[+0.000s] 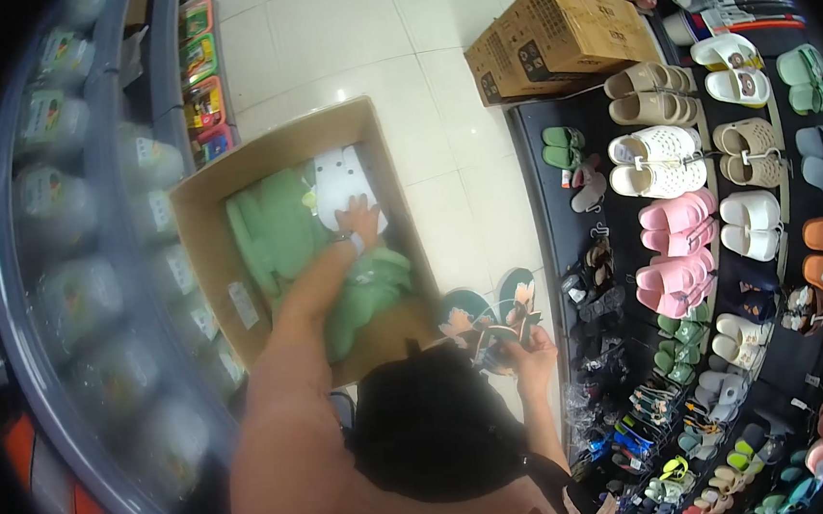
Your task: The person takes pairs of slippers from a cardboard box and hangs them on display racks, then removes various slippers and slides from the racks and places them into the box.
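Observation:
My left hand (360, 220) reaches down into an open cardboard box (388, 177). Its fingers are spread against a white shoe with small round holes (336, 178) in the box. Around it lie light green slippers (278, 219), with another green pair (366, 294) nearer to me, partly behind my forearm. Outside the box on the right, my right hand (533, 352) is closed on dark green flip-flops (466, 309) with a pale floral print. Several soles fan out from that hand, and its grip is partly hidden behind them.
On the right, a dark rack (543, 189) displays several pairs of clogs and slides, including white clogs (657, 160) and pink clogs (677, 224). A closed carton (559, 38) stands behind it. Shelves (129, 231) with wrapped goods line the left. Tiled floor (441, 139) runs between.

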`<state>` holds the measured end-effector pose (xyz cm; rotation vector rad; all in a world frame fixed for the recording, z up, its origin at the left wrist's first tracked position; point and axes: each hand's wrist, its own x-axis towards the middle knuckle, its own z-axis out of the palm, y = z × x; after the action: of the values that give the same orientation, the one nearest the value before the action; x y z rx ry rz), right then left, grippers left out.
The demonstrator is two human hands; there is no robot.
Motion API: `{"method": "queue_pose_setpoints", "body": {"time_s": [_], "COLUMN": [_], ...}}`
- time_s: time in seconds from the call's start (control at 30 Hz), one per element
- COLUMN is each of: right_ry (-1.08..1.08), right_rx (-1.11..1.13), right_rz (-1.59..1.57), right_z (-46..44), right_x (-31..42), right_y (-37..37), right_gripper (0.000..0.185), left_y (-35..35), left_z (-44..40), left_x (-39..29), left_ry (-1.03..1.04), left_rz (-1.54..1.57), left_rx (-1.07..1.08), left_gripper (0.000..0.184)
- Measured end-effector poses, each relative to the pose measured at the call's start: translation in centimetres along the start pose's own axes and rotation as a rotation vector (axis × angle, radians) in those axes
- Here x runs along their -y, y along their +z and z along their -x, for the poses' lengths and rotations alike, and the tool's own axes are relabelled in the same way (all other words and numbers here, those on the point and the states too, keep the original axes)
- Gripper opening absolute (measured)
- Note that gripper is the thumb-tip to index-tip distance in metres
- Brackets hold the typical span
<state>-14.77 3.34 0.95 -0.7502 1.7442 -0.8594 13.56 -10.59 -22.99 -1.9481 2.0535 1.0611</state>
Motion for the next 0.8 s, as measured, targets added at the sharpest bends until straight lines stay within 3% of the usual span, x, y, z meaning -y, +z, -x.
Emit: {"method": "queue_pose_setpoints", "body": {"time_s": [0.13, 0.2, 0.47, 0.57, 0.6, 0.67, 0.73, 0.8], "right_ry": [0.037, 0.041, -0.011, -0.046, -0.048, -0.077, -0.120, -0.137], "right_rx": [-0.052, -0.062, -0.096, -0.096, -0.096, -0.115, -0.137, -0.148], "right_rz": [0.006, 0.009, -0.021, -0.072, -0.121, -0.181, -0.232, -0.283], "right_z": [0.4, 0.7, 1.1, 1.3, 1.4, 1.6, 1.6, 1.8], "right_x": [0.1, 0.2, -0.5, -1.0, -1.5, -2.0, -2.9, -3.5], "right_y": [-0.2, -0.4, -2.7, -4.8, -5.7, -7.1, -8.6, -10.4], "right_gripper": [0.017, 0.017, 0.018, 0.020, 0.021, 0.020, 0.020, 0.019], "left_y": [2.2, 3.1, 1.3, -2.1, -4.6, -5.9, -9.4, -10.0], "left_z": [-1.6, -0.9, 1.1, 1.7, 3.5, 4.7, 8.2, 9.7], "left_x": [-0.4, 0.7, 3.0, 3.5, 1.6, 2.2, 0.5, 1.6], "left_ry": [-0.076, 0.013, 0.200, 0.244, 0.119, 0.202, 0.107, 0.141], "left_rz": [-0.182, -0.323, -0.456, -0.193, -0.036, 0.239, 0.136, 0.405], "left_rx": [0.172, -0.003, -0.134, -0.294, -0.312, -0.598, -0.637, -0.903], "left_gripper": [0.075, 0.070, 0.049, 0.036, 0.034, 0.032, 0.032, 0.031]}}
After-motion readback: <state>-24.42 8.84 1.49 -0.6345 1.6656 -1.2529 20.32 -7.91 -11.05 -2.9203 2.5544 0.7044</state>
